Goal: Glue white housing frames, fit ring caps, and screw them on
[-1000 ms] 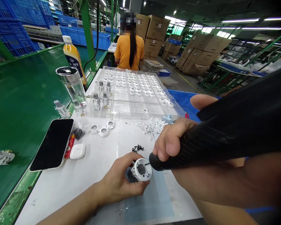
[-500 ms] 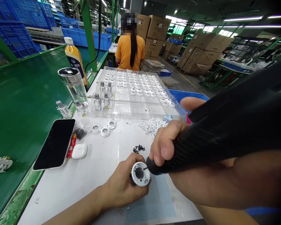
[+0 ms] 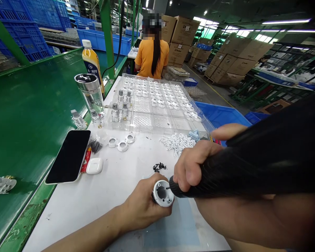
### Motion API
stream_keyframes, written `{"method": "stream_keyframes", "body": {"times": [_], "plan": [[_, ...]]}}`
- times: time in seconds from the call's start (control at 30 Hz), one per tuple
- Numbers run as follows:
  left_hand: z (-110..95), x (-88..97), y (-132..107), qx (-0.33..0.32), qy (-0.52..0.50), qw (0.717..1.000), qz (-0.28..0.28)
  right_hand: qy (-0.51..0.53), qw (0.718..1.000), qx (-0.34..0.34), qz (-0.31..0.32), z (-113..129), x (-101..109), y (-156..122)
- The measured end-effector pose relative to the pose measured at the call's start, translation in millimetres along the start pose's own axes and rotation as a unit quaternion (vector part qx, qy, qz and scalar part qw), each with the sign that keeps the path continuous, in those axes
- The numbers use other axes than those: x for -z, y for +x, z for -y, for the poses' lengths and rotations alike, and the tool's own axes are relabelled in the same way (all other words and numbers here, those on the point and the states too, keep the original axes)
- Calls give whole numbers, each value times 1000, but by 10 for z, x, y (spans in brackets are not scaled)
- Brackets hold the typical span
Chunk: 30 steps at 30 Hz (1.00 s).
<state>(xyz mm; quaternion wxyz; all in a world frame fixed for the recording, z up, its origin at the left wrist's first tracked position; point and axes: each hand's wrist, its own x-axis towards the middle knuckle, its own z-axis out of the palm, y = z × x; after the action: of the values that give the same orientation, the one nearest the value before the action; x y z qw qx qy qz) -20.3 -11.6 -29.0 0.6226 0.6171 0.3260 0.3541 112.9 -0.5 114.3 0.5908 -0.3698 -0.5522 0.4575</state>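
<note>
My left hand (image 3: pixel 144 201) is wrapped around a round white housing (image 3: pixel 165 201), its hollow end with small screw holes facing up toward me. In my right hand (image 3: pixel 191 168) is a thick black electric screwdriver (image 3: pixel 254 161), slanting in from the right. Its thin bit reaches inside the housing's rim; whether a screw sits under the tip is too small to tell. Just beyond my left hand lies a small heap of black screws (image 3: pixel 159 167). Farther back is a larger pile of white screw-like pieces (image 3: pixel 177 142). Several flat white rings (image 3: pixel 123 146) rest to the left.
A clear compartment tray (image 3: pixel 153 120) with white round parts spans the table's back. Left are a phone (image 3: pixel 68 157), white earbud case (image 3: pixel 95 166), glass flask (image 3: pixel 91 98) and juice bottle (image 3: pixel 91 61). A green conveyor (image 3: pixel 23 112) runs alongside. A person (image 3: pixel 152 56) sits ahead.
The whole scene has shifted slightly to the right in view. Both hands keep their holds, with the screwdriver bit still at the housing's rim; the screwdriver body looks a little more level.
</note>
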Motion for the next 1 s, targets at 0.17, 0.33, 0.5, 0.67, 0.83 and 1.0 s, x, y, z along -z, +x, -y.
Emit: {"method": "stream_keyframes", "body": {"times": [0.17,0.33,0.5,0.67,0.83,1.0], "plan": [[4,8,3,4,0,1000,-2,57,998,-14,11,-48,45,18],[11,-5,-10,8,-3,1000,3,86,990,-91,67,17,106,48],[-43,52,-5,5,-3,1000,6,50,994,-81,50,134,84,66],[-136,181,56,24,17,991,-132,87,994,47,-48,-136,144,57],[-55,168,88,17,-6,982,-187,78,995,39,-53,-808,202,46],[11,141,81,31,26,988,-150,82,995,44,-40,-1111,253,39]]}}
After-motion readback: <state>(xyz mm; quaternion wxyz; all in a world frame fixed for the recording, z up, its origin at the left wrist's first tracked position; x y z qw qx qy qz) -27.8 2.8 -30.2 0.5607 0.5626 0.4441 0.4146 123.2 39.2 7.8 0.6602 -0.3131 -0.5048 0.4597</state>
